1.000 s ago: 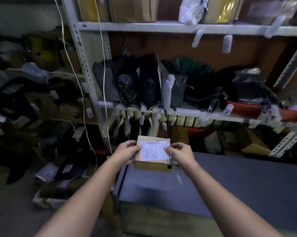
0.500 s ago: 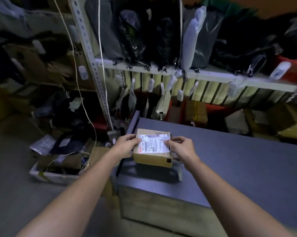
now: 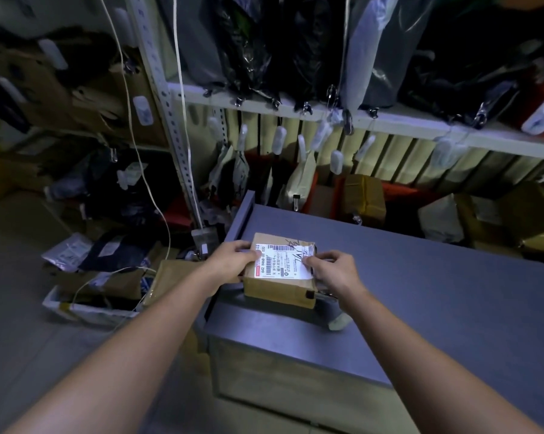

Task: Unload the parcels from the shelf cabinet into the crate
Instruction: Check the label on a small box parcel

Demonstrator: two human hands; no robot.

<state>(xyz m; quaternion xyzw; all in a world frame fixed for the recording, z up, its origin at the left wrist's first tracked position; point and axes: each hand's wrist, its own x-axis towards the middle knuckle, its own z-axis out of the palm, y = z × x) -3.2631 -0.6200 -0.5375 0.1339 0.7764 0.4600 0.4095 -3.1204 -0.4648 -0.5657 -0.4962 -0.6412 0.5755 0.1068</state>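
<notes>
Background: dim stockroom; shelf cabinet (image 3: 295,109) beyond both hands, packed with black bagged parcels (image 3: 248,45), white tags (image 3: 278,144) hanging off its edge.
Surface: grey top (image 3: 436,292) under the hands; can't tell if it's part of the crate.
Parcel: small cardboard parcel (image 3: 278,288), label (image 3: 283,261) up, between the two hands, seemingly just off the grey top (shadow below).
Left hand: left hand (image 3: 233,260) grips the parcel's near-left edge, thumb on the label, fingers curled.
Right hand: right hand (image 3: 333,270) pinches the opposite edge, thumb tip at the label corner.
Why: two-sided grip keeps the box level and the label readable, likely for a check before crating.
Crate: not clearly in view.
</notes>
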